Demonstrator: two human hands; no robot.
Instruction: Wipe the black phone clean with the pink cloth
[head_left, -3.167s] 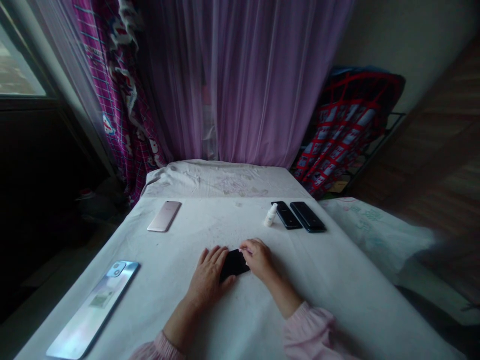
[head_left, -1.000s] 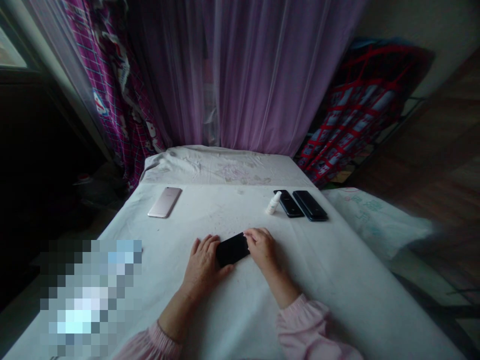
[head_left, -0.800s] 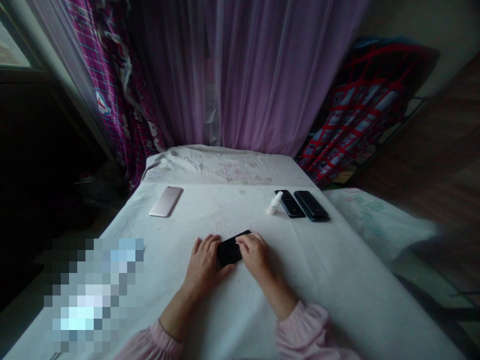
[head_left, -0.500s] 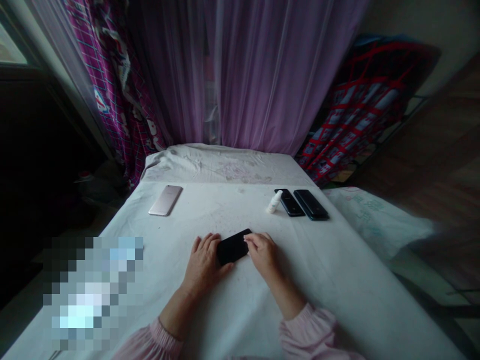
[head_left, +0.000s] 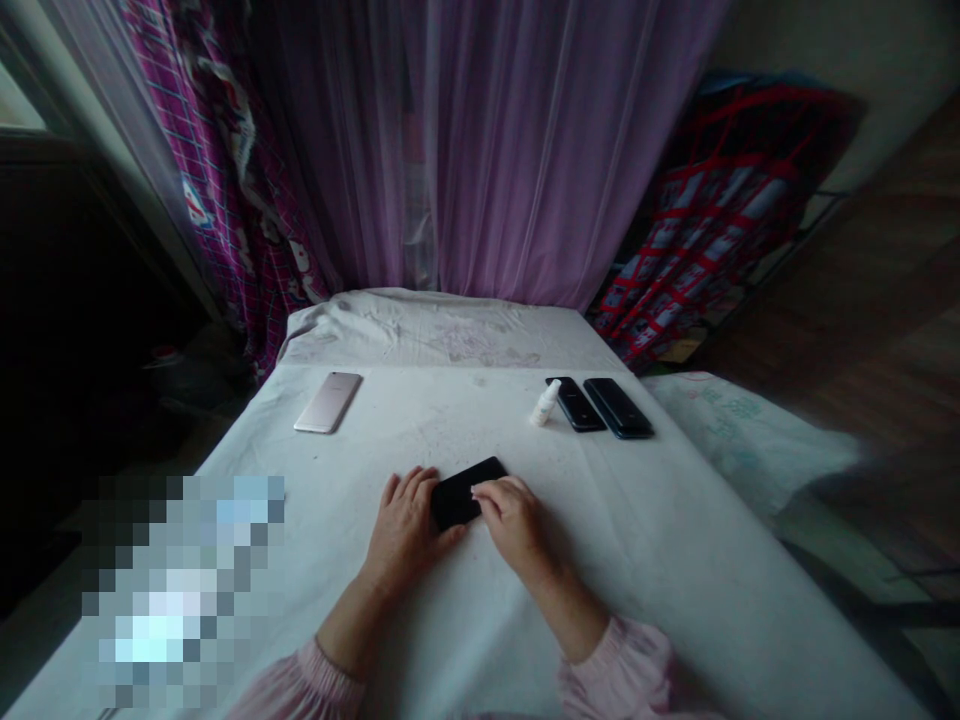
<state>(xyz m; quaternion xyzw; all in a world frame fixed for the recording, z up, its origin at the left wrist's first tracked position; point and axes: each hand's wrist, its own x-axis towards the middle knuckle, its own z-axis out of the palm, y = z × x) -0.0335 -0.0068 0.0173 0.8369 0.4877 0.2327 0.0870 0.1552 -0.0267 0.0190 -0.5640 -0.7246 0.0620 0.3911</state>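
A black smartphone [head_left: 456, 496] lies tilted on the white tablecloth, its dark screen facing up. My left hand [head_left: 405, 520] grips its left end, thumb at the near edge and fingers at the far side. Over the right half of the screen, my right hand [head_left: 511, 515] is closed in a pinch. A tiny white bit shows at its fingertips, too small to name; the rest of it is hidden by the fingers.
A pale pink phone [head_left: 328, 403] lies at the far left. Toward the far right stand a small white spray bottle [head_left: 545, 404] and two dark phones [head_left: 580, 405], [head_left: 619, 408] side by side. A pixelated patch [head_left: 180, 590] covers something at the left edge.
My right hand has moved left and slightly nearer across the phone's screen, still pinched. My left hand keeps its hold on the phone. The view has shifted slightly.
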